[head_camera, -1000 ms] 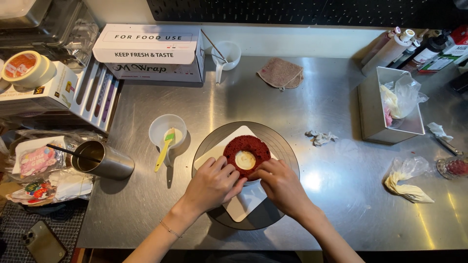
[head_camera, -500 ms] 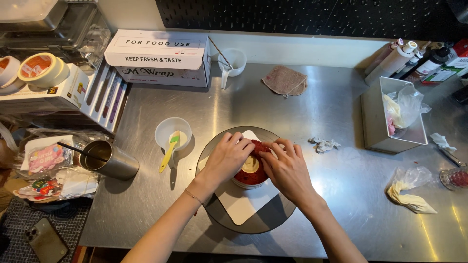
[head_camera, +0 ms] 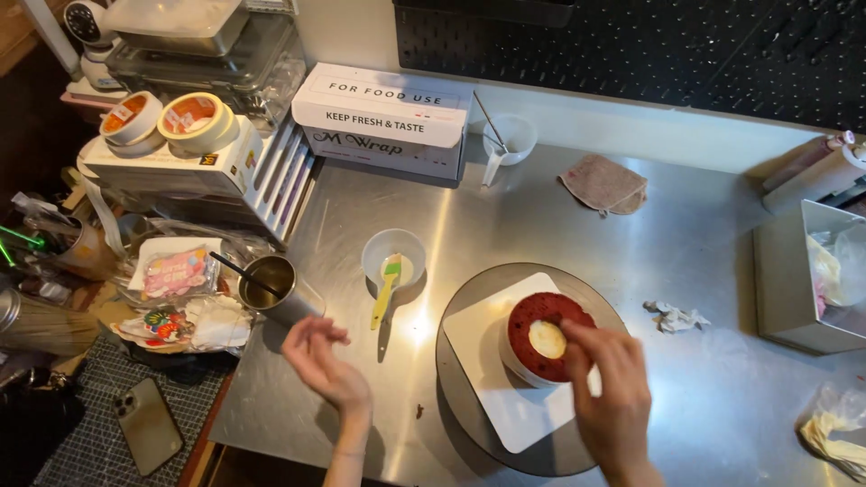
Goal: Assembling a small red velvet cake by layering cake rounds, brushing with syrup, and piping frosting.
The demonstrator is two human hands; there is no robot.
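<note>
A small round red cake [head_camera: 544, 336] with a pale cream centre sits on a white square board [head_camera: 505, 388] atop a grey round turntable [head_camera: 460, 406]. My right hand [head_camera: 613, 397] rests against the cake's near right side, fingertips touching its top edge by the cream. My left hand [head_camera: 327, 361] hovers above the steel counter to the left of the turntable, fingers loosely apart, holding nothing. It is nearest a metal cup [head_camera: 275, 287] with a thin stick in it.
A small white bowl [head_camera: 394, 255] with a yellow-green brush stands left of the turntable. A boxed roll of wrap [head_camera: 388, 117] lies at the back, a brown cloth [head_camera: 604, 185] to its right, a crumpled scrap [head_camera: 675, 317], a grey bin [head_camera: 794, 280], a phone [head_camera: 149, 424] lower left.
My left hand has come off the cake and moved left, away from the turntable. My right hand has stayed at the cake. The camera view has shifted closer.
</note>
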